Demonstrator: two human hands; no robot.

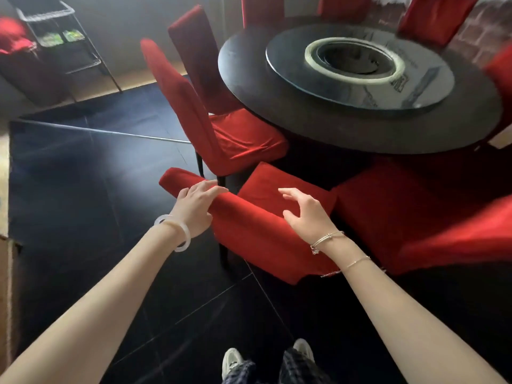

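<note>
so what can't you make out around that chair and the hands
- Head view: the left hand lies over the backrest of the red chair; its thumb is hidden behind the hand, so a grip is unclear.
- The right hand is spread above the backrest; touching or hovering cannot be told.
- Green packets on the wire rack: blurred and too small.
- Chair on the right: blurred, cut off by the edge.

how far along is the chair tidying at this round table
Looks done: the left chair sits with its seat at the rim of the table. In hand: the left hand rests on the backrest of the nearest chair; the right hand hovers open over it, not gripping. Left, probably: that chair stands askew to the table and likely needs squaring up and pushing in.
</note>
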